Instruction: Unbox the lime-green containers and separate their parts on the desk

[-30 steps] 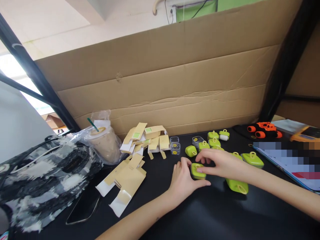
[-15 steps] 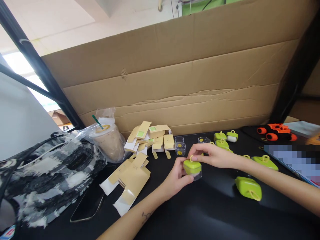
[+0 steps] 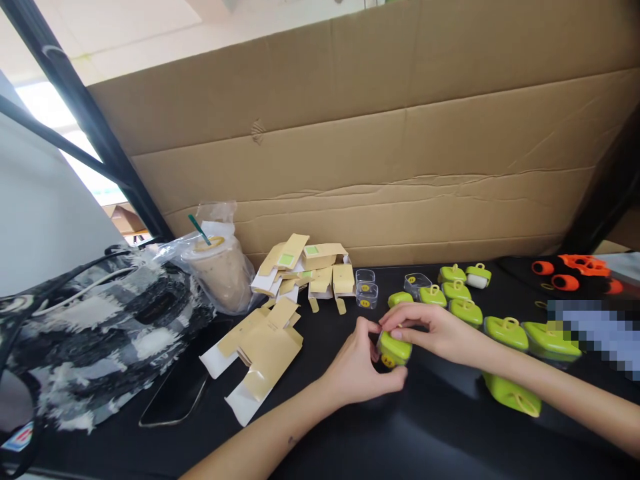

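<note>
Hands pinch green-lidded clear box (image 3: 394, 349) just above table (image 3: 425, 440): left hand (image 3: 361, 365) grip w/ thumb+fingers, right hand (image 3: 434, 330) on lid. Prob. light, stiff, slippery plastic; hold by sides.

Glossy green plastic case (image 3: 395, 347) w/ clear plastic base, matt kraft paper cartons (image 3: 267, 350), smooth glossy black table (image 3: 440, 433), rough creased corrugated cardboard wall (image 3: 380, 153).

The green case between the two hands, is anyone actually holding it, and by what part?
Yes. Both hands hold the small green case: the left hand cups its left side and underside, and the right hand has its grip over the top.
</note>
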Tool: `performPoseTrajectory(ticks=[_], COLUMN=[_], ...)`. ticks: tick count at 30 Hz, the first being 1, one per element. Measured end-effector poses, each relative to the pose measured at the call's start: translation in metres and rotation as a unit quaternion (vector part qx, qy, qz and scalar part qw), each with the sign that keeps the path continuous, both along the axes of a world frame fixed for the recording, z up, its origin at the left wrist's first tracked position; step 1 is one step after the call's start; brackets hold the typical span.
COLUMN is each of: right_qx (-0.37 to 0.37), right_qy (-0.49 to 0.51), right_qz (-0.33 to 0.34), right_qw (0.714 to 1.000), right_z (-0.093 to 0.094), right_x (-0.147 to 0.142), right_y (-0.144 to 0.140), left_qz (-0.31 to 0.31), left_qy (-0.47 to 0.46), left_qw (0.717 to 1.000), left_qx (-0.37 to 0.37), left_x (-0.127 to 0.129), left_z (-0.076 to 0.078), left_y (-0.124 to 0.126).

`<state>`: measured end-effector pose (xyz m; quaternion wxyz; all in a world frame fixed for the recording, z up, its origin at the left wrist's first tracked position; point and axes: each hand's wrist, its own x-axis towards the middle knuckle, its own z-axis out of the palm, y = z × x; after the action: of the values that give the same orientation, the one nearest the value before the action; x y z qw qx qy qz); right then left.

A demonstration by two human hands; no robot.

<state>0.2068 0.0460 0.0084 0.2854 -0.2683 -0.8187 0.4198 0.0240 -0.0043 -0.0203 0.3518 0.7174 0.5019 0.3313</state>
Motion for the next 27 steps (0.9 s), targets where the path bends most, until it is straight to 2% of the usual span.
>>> performPoseTrajectory(ticks=[2, 5, 8, 10, 14, 18, 20, 23, 27], right_qx=[0.009, 0.063, 0.100, 0.129, 0.164, 0.171, 0.188, 0.198, 0.179], right_qy=[-0.001, -0.037, -0.081, -0.058, 0.049, 0.053, 0.044, 0.011, -0.038], right_qz=[-0.013, -0.040, -0.027, -0.042, -0.159, -0.234, -0.280, -0.329, -0.305], right_qw=[1.000, 0.997, 0.991, 0.989, 0.972, 0.956, 0.940, 0.923, 0.934], right_z=[-0.002, -0.003, -0.001, 0.005, 0.025, 0.045, 0.051, 0.052, 0.044], right_x=[0.001, 0.004, 0.004, 0.003, 0.006, 0.031, 0.050, 0.076, 0.084], right_y=[0.001, 0.003, 0.003, 0.001, -0.006, -0.007, 0.000, 0.026, 0.073], left_qz=[-0.030, -0.051, -0.061, -0.056, -0.048, -0.017, 0.006, 0.024, 0.031], left_qy=[-0.024, -0.044, 0.007, 0.052, 0.093, 0.143, 0.192, 0.238, 0.241], left_qw=[0.999, 0.997, 0.998, 0.997, 0.992, 0.979, 0.968, 0.955, 0.952], left_qx=[-0.029, -0.028, -0.013, 0.002, 0.075, 0.143, 0.163, 0.174, 0.184], left_x=[-0.003, -0.005, -0.007, -0.009, -0.018, -0.026, -0.030, -0.034, -0.035], left_z=[-0.001, 0.001, 0.009, 0.014, 0.018, 0.016, 0.015, 0.014, 0.012], left_y=[0.002, 0.005, 0.007, 0.008, 0.014, 0.025, 0.029, 0.034, 0.037])
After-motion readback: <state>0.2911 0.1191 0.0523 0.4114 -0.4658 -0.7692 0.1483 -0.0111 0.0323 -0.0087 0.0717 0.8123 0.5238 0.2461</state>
